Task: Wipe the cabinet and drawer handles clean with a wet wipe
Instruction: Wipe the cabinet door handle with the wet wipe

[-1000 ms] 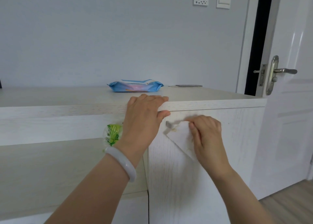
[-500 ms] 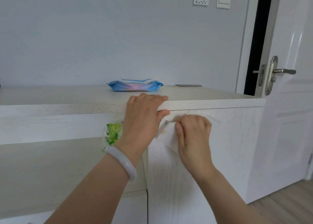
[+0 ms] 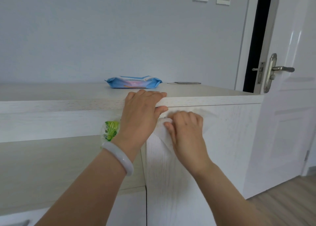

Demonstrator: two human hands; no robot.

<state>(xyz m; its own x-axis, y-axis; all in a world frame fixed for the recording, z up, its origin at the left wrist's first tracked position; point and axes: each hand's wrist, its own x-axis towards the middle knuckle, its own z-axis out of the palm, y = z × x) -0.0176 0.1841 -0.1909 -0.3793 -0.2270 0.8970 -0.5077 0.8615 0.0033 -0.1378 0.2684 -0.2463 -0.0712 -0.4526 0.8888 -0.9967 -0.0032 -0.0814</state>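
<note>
Your right hand [image 3: 186, 131] has its fingers curled and it pinches the wet wipe [image 3: 162, 133] against the front of the cabinet door [image 3: 222, 148], just under the cabinet top [image 3: 205, 100]. Under the wipe I cannot see the handle — it is hidden by the cloth and your knuckles. Your left hand [image 3: 143, 109] lies just beside, to the left of the door's upper corner, fingers hooked over the edge of the top, thumb below it, and a green wrapper [image 3: 110, 130] shows behind the wrist. I judge the handle runs sideways along the door's upper edge, so the rubbing should go left and right — the right hand is the nearer one. A blue pack of wipes [image 3: 133, 82] lies on the top, behind the left hand.
</note>
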